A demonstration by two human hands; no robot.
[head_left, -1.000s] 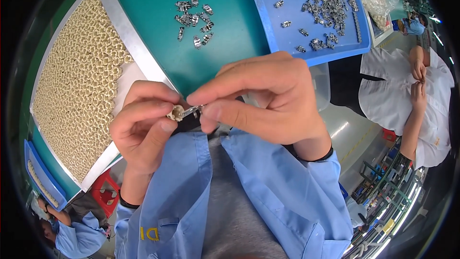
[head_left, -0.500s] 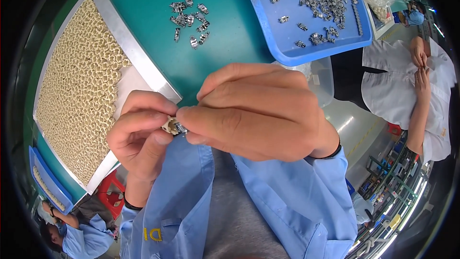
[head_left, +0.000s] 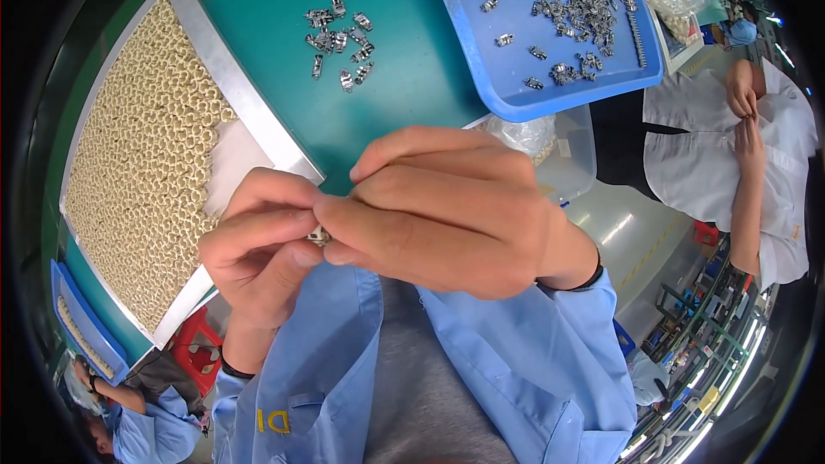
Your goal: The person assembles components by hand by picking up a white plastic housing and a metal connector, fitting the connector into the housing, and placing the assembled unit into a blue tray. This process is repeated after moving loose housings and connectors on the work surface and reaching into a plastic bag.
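Note:
In front of my chest, the fingertips of both hands meet around a small cream plastic part (head_left: 319, 236), of which only a sliver shows. My left hand (head_left: 262, 245) pinches it between thumb and fingers. My right hand (head_left: 451, 215) is closed too, thumb and forefinger pressed against the right side of the part; the silver metal piece at those fingertips is now covered by them. Beyond my hands, several loose silver metal pieces (head_left: 340, 39) lie on the green tabletop (head_left: 404, 60).
At the left stands a metal-rimmed tray (head_left: 232, 69) of many cream parts. A blue tray (head_left: 516, 108) with silver pieces is at the far right, above a clear plastic bin (head_left: 580, 150). A smaller blue tray (head_left: 107, 348) sits lower left. Co-workers sit on both sides.
My fingertips have drawn closer together over the cream part, hiding most of it and the metal piece. My right hand has shifted slightly left and down.

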